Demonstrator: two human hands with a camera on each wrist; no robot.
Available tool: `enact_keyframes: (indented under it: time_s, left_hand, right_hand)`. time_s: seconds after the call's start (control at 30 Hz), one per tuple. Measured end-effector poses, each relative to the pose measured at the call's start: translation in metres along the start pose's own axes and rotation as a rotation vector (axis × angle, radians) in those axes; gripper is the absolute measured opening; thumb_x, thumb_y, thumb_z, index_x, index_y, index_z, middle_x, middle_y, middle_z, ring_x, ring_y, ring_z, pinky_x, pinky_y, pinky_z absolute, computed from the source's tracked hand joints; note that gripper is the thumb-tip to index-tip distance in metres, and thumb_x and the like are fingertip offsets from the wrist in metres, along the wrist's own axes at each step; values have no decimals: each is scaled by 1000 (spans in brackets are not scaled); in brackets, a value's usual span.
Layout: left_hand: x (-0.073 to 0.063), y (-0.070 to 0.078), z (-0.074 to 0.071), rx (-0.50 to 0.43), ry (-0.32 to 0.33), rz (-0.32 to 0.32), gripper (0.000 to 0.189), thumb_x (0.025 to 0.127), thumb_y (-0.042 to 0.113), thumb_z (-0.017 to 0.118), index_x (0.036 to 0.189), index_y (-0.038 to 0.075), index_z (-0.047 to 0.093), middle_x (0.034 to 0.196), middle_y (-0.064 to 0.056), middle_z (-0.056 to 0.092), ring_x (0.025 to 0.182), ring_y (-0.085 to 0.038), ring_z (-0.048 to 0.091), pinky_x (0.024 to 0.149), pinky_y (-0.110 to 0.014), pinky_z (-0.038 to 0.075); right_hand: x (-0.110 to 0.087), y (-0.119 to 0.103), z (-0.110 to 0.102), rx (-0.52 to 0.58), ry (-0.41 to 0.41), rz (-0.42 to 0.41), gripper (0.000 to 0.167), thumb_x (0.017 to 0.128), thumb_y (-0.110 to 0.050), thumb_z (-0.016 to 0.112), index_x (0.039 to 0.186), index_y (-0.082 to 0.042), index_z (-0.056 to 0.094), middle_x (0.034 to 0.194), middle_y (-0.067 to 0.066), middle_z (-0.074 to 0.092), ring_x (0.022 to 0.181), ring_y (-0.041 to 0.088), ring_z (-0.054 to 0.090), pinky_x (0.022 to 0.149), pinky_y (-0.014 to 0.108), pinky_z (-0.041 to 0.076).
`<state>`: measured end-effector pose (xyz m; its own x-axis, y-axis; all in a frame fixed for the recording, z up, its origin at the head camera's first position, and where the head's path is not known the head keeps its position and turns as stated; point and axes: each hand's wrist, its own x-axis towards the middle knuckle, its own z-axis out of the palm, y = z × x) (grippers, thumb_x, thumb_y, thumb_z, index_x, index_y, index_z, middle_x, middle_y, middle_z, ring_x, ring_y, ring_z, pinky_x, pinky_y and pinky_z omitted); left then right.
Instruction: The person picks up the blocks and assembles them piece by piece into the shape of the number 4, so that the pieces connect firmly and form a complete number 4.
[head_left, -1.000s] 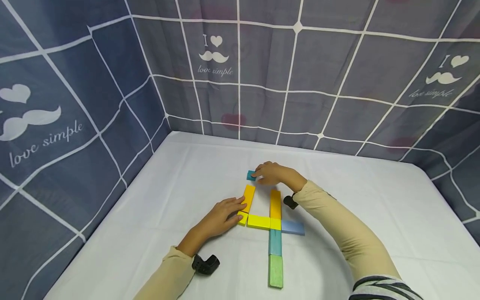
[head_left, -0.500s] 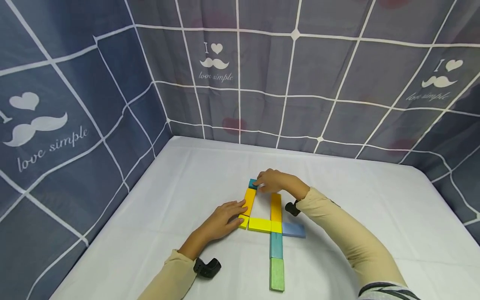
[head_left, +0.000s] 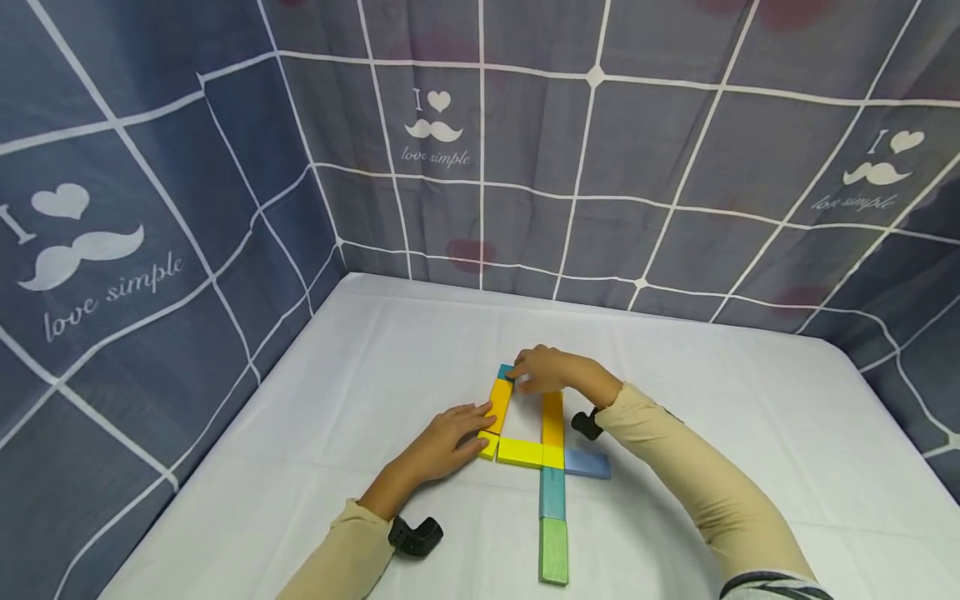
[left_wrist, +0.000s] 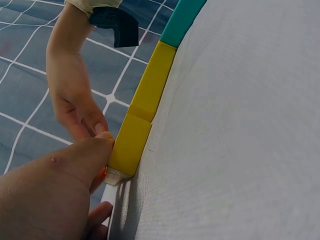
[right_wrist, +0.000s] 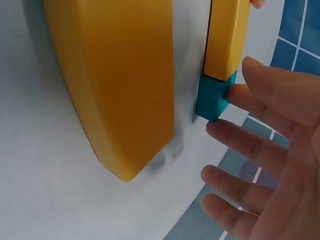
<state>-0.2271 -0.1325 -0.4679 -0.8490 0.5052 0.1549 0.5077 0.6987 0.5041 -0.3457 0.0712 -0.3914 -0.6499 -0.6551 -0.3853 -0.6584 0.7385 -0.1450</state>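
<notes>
A small teal block [head_left: 506, 372] lies against the far end of a leaning orange block [head_left: 500, 400]. My right hand [head_left: 549, 369] touches the teal block; in the right wrist view its index fingertip is on top and its middle fingertip at the end, the other fingers spread. My left hand [head_left: 442, 442] rests at the orange block and the small yellow block [head_left: 489, 450] below it, fingers extended. In the left wrist view its thumb touches the yellow block [left_wrist: 131, 145]. A long yellow block [head_left: 519, 452] runs right from there, with a narrow gap.
A second orange block [head_left: 552, 417], a yellow square [head_left: 552, 456], a longer teal block [head_left: 552, 493] and a green block [head_left: 553, 552] form a column. A blue block [head_left: 587, 463] juts right. White cloth [head_left: 712, 400] covers the table; checked curtains [head_left: 525, 125] stand behind.
The small teal block has come toward me with the right hand, closing its gap to the leaning orange block. The left hand has stayed in place. The head view has shifted slightly.
</notes>
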Motion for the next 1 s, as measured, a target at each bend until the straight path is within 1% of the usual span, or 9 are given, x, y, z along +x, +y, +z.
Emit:
enact_keyframes:
  time_s: [0.17,0.43,0.83,1.0]
  left_hand:
    - [1,-2,-1,4,-18,-12,40,93,31,50,131,16,51,144,0,38,131,-26,36,104,-50,31]
    - [0,-3,1,-38,1,-1,39,93,31,50,129,15,53,144,-1,39,131,-28,36,103,-52,30]
    - [3,-2,2,-15,-23,-27,41,93,34,49,131,17,51,145,3,36,133,-26,34,105,-50,29]
    - [3,-2,1,-13,-26,-20,41,94,33,49,131,16,51,145,1,36,132,-27,35,105,-51,29]
  right_hand:
    - [1,0,2,16,0,-1,43,90,-31,56,131,-19,51,135,10,46,122,31,41,101,49,35]
    - [2,0,3,5,2,-7,44,90,-31,56,132,-20,50,135,9,46,121,31,41,101,49,36]
    - [0,-2,1,22,-6,15,46,89,-32,57,133,-20,49,136,9,46,122,30,40,101,48,36]
    - [2,0,3,17,-2,17,46,89,-33,58,132,-21,50,136,8,46,121,29,41,101,48,36]
